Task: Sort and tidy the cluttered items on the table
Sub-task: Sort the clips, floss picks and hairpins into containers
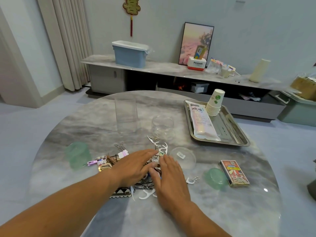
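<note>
Round and grey, the marble table (222,211) is seen from above, with a long low shelf (162,68) against the wall behind it; a heap of small things (153,161), paper clips, white floss picks and hair clips, is spread in the middle of the table. The left hand (136,166) is laid flat on the heap with its fingers straight; nothing is gripped by it. The right hand (168,178) is laid just beside it on the heap, fingers stretched out; whether a small piece is pinched under them cannot be told. A clear square box (126,115) and a clear round jar (162,124) are stood behind the heap; a clear lid (183,157) is touching its right edge. A green cup (77,154) is placed to the left; a green lid (215,178) and a red card box (235,172) are placed to the right. A metal tray (239,134) holds stacked paper cups (214,103) and a white packet (202,122).
</note>
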